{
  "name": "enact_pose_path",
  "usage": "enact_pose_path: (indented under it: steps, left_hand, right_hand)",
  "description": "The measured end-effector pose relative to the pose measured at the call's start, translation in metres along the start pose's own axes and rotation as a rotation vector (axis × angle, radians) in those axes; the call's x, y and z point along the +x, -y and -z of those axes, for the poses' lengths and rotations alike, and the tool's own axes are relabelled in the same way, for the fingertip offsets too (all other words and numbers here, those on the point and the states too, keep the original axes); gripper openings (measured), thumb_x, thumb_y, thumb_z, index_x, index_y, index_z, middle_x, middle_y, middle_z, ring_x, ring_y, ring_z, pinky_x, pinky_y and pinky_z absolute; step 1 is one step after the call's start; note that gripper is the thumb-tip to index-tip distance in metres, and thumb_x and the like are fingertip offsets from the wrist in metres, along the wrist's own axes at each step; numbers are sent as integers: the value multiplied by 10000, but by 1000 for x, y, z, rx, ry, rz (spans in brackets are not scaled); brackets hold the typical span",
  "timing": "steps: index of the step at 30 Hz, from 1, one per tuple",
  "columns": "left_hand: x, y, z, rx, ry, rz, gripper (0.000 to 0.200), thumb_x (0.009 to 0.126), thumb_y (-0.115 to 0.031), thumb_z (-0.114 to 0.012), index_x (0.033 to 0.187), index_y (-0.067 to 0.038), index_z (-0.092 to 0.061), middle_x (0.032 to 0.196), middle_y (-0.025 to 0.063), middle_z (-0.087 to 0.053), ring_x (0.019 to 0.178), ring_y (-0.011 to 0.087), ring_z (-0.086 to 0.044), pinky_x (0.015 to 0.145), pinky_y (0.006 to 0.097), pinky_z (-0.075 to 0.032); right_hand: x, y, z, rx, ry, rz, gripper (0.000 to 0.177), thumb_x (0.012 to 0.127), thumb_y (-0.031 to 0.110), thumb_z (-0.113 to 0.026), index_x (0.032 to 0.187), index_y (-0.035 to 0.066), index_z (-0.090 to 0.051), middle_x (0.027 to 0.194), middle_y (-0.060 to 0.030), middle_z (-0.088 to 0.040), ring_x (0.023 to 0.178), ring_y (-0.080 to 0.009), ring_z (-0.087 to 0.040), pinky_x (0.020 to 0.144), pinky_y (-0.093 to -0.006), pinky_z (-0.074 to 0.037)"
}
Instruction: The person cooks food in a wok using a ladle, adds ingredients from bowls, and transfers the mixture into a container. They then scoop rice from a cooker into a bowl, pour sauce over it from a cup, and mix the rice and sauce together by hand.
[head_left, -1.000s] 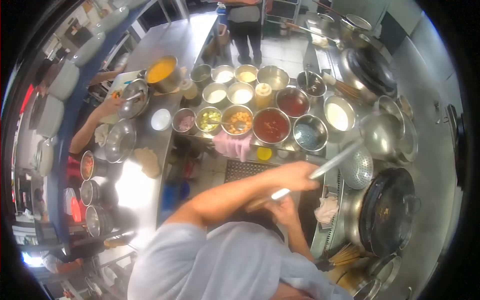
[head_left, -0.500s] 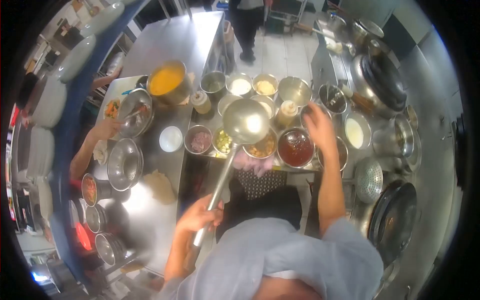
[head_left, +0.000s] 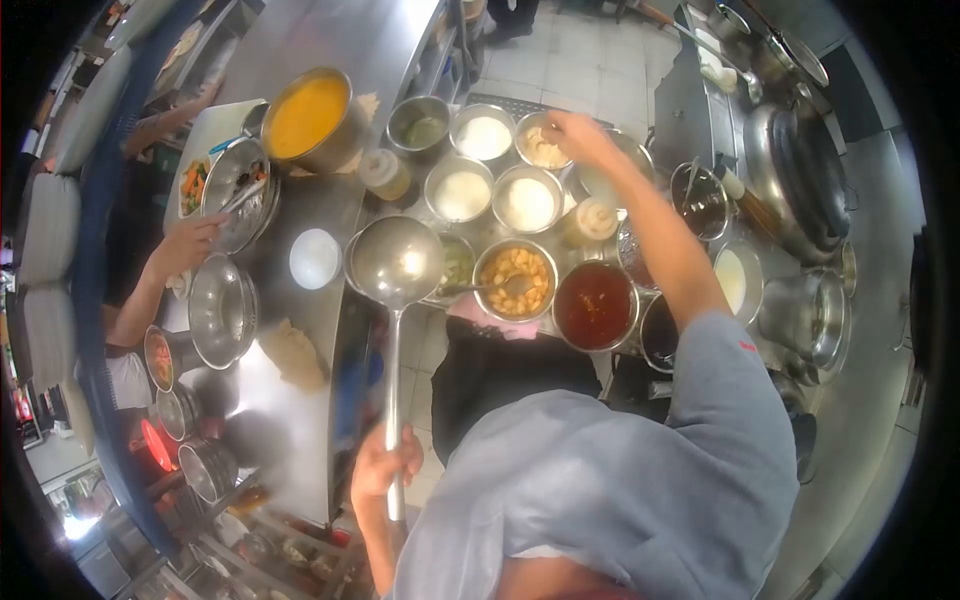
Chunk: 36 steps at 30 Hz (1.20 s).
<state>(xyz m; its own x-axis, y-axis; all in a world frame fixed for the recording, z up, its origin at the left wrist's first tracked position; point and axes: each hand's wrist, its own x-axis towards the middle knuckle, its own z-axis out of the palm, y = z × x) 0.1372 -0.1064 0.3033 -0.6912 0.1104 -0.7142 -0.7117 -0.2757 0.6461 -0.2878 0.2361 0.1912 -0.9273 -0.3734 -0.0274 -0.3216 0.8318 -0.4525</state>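
Wrapped round the handle of a large steel ladle [head_left: 397, 262], my left hand [head_left: 388, 462] is closed at the lower centre. The ladle's bowl covers part of the pots at the left of the cluster. My right hand [head_left: 572, 136] reaches over a pot of pale yellow food [head_left: 541, 152], fingertips bent down at its right edge; whether they hold anything is too small to tell. Below it are a pot of white contents [head_left: 528, 203], a squeeze bottle [head_left: 596, 218], a pot of brownish-yellow chunks [head_left: 530, 270] and a pot of red sauce [head_left: 596, 306].
At the left, a co-worker's hand [head_left: 192, 240] holds a utensil in a metal bowl [head_left: 236, 222]. A large pot of orange liquid [head_left: 306, 115] and a white bowl [head_left: 315, 259] stand on the steel counter [head_left: 310, 400]. Woks [head_left: 795, 165] are stacked at the right.
My right hand has moved up and left, from beside the red sauce to the pale yellow food. The ladle has shifted left in my left hand, and the camera view has moved.
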Motion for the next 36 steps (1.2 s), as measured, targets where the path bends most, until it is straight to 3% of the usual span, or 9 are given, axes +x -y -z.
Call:
enact_pose_path:
  steps: [2,5,8,11,15,18,21,27,36]
  left_hand:
    - [5,2,-8,-29,-28,-16,192,760,-75,-580,928,-40,-494,611,104,-530,466,156,-466,399,261,-344]
    - [9,4,-16,-65,-80,-16,193,753,-79,-575,925,-38,-497,606,111,-533,447,156,-459,394,262,-340]
    - [19,3,-19,-52,-117,-20,202,741,-100,-574,921,-42,-502,601,106,-535,433,150,-459,388,262,-340]
    - [29,-2,-21,8,-112,-12,198,748,-112,-580,917,-47,-501,598,95,-531,438,144,-463,388,261,-342]
    - [34,-14,-36,5,-168,36,181,754,-102,-586,889,-34,-487,597,86,-530,437,139,-459,382,265,-342]
    - [32,-13,-39,-30,-123,6,174,753,-85,-586,883,-29,-486,598,83,-533,436,138,-457,380,259,-337]
    - [25,-15,-48,-56,-151,25,163,754,-74,-587,874,-25,-488,593,85,-532,435,138,-458,374,252,-331]
    - [15,-17,-60,-18,-208,52,165,754,-73,-547,890,-29,-465,581,116,-514,414,154,-429,371,259,-325]
    - [10,-19,-60,3,-230,81,159,764,-112,-575,857,-37,-470,579,93,-518,428,138,-442,384,258,-338]
  right_hand:
    - [-19,-5,14,55,83,-60,271,895,262,-537,1056,83,-662,980,-219,-661,938,-396,-619,814,-455,-489]
    - [-40,-11,26,47,-61,-46,283,916,265,-523,1087,86,-661,964,-193,-679,936,-358,-639,821,-425,-492]
    - [-46,5,47,318,-176,-91,318,958,286,-521,1071,19,-651,986,-131,-704,1005,-213,-639,881,-329,-476]
    - [-35,27,45,638,-7,-12,332,976,296,-504,1108,22,-638,984,-103,-710,1005,-171,-631,889,-295,-462]
    - [-14,68,9,534,368,-10,345,973,312,-494,1128,35,-629,982,-94,-712,963,-173,-641,887,-299,-463]
    - [5,61,-28,513,377,162,325,932,285,-497,1048,39,-674,924,-68,-726,869,-191,-665,803,-312,-496]
    - [15,66,-30,516,421,156,325,955,267,-499,1077,4,-645,972,-91,-715,934,-181,-649,875,-314,-472]
    - [27,58,-47,564,395,176,330,904,260,-508,1038,9,-675,917,-76,-728,907,-220,-669,843,-323,-490]
    - [29,49,-34,688,436,27,344,891,271,-537,1028,-9,-680,910,-77,-732,872,-169,-656,862,-296,-470]
